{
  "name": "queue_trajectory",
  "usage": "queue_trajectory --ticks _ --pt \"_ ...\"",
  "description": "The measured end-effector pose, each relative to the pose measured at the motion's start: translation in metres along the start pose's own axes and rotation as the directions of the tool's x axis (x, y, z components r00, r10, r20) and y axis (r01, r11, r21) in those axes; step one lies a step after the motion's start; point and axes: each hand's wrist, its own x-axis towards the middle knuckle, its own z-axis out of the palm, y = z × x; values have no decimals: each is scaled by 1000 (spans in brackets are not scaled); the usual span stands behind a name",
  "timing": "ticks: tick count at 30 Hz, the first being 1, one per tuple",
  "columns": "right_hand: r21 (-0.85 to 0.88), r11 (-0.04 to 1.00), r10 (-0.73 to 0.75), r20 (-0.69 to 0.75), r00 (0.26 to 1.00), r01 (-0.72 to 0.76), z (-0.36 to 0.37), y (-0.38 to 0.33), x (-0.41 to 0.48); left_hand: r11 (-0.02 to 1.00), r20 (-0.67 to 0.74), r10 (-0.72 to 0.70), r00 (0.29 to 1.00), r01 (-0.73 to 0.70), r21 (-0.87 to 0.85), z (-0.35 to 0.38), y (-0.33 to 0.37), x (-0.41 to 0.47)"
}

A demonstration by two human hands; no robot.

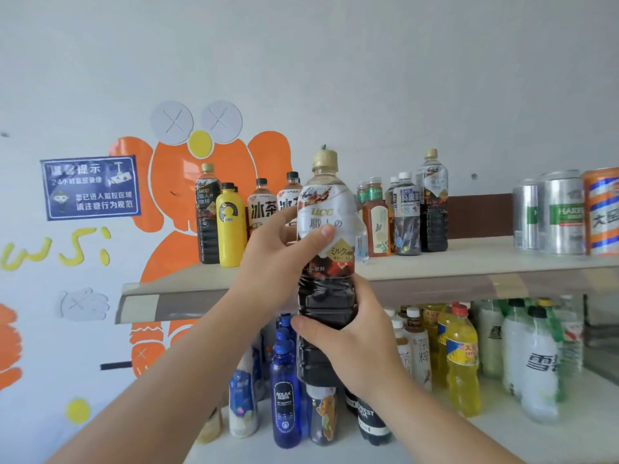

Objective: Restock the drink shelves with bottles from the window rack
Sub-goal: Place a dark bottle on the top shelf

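A tall UCC coffee bottle (326, 209) with a gold cap and dark liquid stands upright in the air in front of the upper shelf (469, 262). My left hand (278, 259) grips its white label from the left, thumb across the front. My right hand (355, 336) wraps round its dark lower body from the right. Two more UCC coffee bottles stand on the upper shelf, one at the left end (207, 216) and one further right (432, 202).
The upper shelf also carries a yellow bottle (230, 226), iced tea bottles (263, 209), tea bottles (376, 226) and large cans (562, 212) at the right. The lower shelf (502, 437) holds blue soda bottles (285, 390), yellow drinks (462, 360) and white bottles (539, 366). An orange mural covers the wall.
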Motion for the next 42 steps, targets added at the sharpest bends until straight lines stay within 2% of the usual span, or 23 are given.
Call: queue_trajectory --ticks 6,12,17,22,24,27,30,38,42 --pt "-64 994 -84 67 994 89 40 -26 17 1000 -31 27 999 -27 5 -57 9 8" --pt "-86 986 -140 43 989 143 106 -54 46 996 -56 30 998 -35 -79 -123 18 32" --pt "-113 981 -152 34 988 155 151 -78 89 996 -46 71 996 -73 -53 -172 23 77" --pt "-198 964 -174 30 984 176 190 -90 152 992 -78 42 996 -51 -115 -213 18 134" --pt "-301 939 -161 36 986 165 210 -85 184 988 -104 33 994 -48 -145 -226 6 155" --pt "-455 887 -49 76 996 79 237 -80 218 987 -161 5 987 -32 -160 -240 -21 174" --pt "-489 871 6 95 996 42 257 -71 229 981 -166 -37 985 5 -192 -254 -50 189" --pt "-508 860 -13 56 998 40 276 -54 233 958 -163 -112 980 63 -281 -280 -120 210" --pt "-564 826 53 52 997 -15 283 -43 238 944 -155 -144 977 88 -318 -278 -146 217"
